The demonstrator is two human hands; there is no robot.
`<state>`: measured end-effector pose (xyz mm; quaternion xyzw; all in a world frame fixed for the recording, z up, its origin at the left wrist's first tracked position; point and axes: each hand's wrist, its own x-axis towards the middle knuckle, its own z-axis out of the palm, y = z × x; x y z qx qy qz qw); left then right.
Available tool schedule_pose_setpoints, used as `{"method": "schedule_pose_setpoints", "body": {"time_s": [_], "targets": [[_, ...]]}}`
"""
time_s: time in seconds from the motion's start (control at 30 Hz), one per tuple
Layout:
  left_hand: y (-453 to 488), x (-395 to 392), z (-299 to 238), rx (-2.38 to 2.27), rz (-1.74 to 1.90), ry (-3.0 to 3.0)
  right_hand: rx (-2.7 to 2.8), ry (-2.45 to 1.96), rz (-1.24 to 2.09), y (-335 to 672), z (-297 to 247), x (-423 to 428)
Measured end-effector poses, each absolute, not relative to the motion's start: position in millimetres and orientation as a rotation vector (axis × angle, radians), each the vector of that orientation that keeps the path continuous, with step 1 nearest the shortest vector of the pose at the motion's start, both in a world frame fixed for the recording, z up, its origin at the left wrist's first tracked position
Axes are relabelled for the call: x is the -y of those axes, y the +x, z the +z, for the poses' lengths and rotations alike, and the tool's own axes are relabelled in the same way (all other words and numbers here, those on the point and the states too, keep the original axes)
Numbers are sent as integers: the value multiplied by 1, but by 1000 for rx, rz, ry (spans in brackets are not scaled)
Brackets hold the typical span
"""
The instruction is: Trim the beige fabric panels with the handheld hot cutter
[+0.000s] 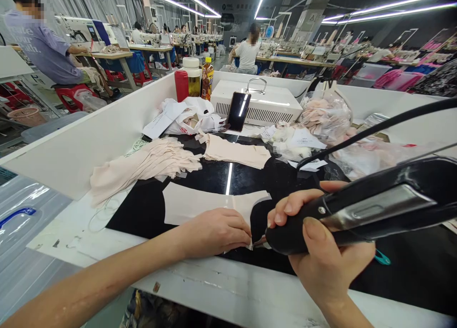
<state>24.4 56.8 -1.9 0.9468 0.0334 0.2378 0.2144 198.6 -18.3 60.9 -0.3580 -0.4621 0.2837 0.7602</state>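
My left hand (217,230) rests on a curved beige fabric piece (196,206) lying flat on the black work surface. Its fingers are pressed together on the fabric's near right edge. My right hand (321,247) is wrapped round a thick black corded handheld tool (385,209) with a metal lever along its side. The tool's narrow metal tip (262,242) points left, close to the fabric edge and my left fingertips; whether it touches the cloth I cannot tell. Behind lie a stack of beige fabric pieces (235,152) and a fanned pile of beige pieces (146,166).
A white vented metal box (271,104) stands at the back with a phone (239,111) leaning on it. Bottles (207,78) and plastic bags (193,116) sit at back left. The tool's black cable (378,128) arches over the right side. A teal tool (382,257) lies right.
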Motion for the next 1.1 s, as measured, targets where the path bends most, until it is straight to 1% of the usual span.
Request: {"method": "schedule_pose_setpoints", "body": {"time_s": [0.17, 0.43, 0.6, 0.87, 1.1], "targets": [[24, -57, -1, -101, 678, 2611, 990, -783, 588, 197, 62, 17], [24, -57, -5, -108, 673, 2599, 1015, -773, 639, 195, 60, 18], [21, -56, -1, -187, 728, 2586, 995, -752, 640, 201, 66, 17], [0, -40, 5, -232, 631, 2624, 1045, -972, 469, 223, 85, 4], [-11, -27, 23, -228, 531, 2714, 961, -975, 358, 236, 73, -12]]}}
